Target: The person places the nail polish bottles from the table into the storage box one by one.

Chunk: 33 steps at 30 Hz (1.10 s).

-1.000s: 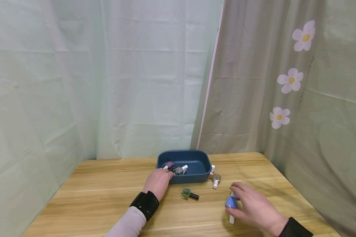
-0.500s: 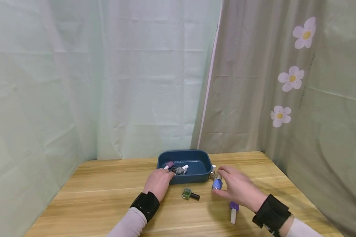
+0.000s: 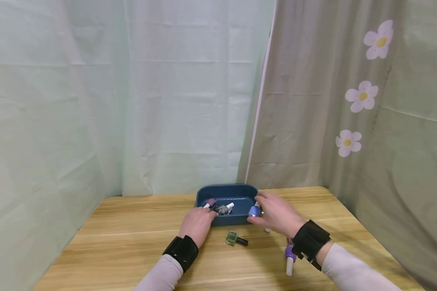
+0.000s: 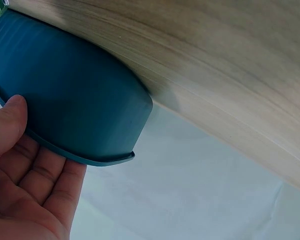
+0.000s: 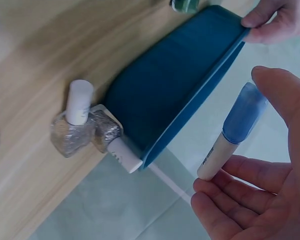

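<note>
My right hand [image 3: 279, 214] pinches a blue nail polish bottle [image 3: 254, 211] at the right end of the blue tray [image 3: 236, 220]. In the right wrist view the thumb meets the blue glass [image 5: 244, 114] and the fingers hold the white cap. My left hand [image 3: 197, 223] grips the tray's front left rim, thumb on one side and fingers on the other in the left wrist view. Inside the tray lie a mauve bottle [image 3: 211, 201] and grey glittery polish [image 3: 223, 209] with a white cap.
A green bottle [image 3: 231, 237] with a black cap lies before the tray. Nearer the right forearm is a purple bottle [image 3: 290, 253] with a white cap. Two clear glittery bottles, one here [image 5: 71, 135], stand or lie beside the tray's right end. Curtains hang behind the table [image 3: 131, 242].
My right hand has carried the blue bottle from the table's right side, leftward and away from me, to the tray's right end. My left hand keeps its grip on the rim.
</note>
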Motion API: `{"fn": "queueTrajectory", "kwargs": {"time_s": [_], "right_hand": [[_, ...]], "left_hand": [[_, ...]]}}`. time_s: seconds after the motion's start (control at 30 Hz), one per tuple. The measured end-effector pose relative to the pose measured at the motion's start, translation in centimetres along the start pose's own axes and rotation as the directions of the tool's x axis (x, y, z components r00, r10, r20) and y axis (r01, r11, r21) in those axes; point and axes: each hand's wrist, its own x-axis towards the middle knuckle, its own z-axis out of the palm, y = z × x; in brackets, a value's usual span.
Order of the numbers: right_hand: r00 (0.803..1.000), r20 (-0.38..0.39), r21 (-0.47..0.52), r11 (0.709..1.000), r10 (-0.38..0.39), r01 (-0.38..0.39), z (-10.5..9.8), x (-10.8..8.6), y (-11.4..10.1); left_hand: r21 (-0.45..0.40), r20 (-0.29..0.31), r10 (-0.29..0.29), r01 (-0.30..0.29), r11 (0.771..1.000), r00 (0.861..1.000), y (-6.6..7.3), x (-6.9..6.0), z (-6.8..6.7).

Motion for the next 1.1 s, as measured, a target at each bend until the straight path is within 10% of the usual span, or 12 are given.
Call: {"fn": "queueTrajectory", "kwargs": {"time_s": [1.1], "right_hand": [[0.996,0.088,-0.007,1.0,0.029,-0.028,2.8,7.1,-1.0]], "left_hand": [[0.07,-0.032,0.041,-0.039,0.997,0.999,-0.1,0.2,0.1]]}}
